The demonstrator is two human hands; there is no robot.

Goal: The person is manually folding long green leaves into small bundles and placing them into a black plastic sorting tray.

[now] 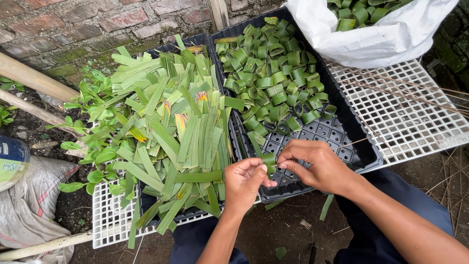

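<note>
You've got a white plastic grid table (415,117) here. Sitting right on it: two black trays side by side, one (146,205) piled with flat leaf strips, the other (359,146) with rolled loops, plus a white sack (371,39).

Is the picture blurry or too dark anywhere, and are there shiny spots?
Head view: soft, even daylight, no hard shadows; the left hand, right hand and leaf strip between them look sharp; mild sheen on the flat leaves; the white sack is very bright; ground below is dim.
</note>
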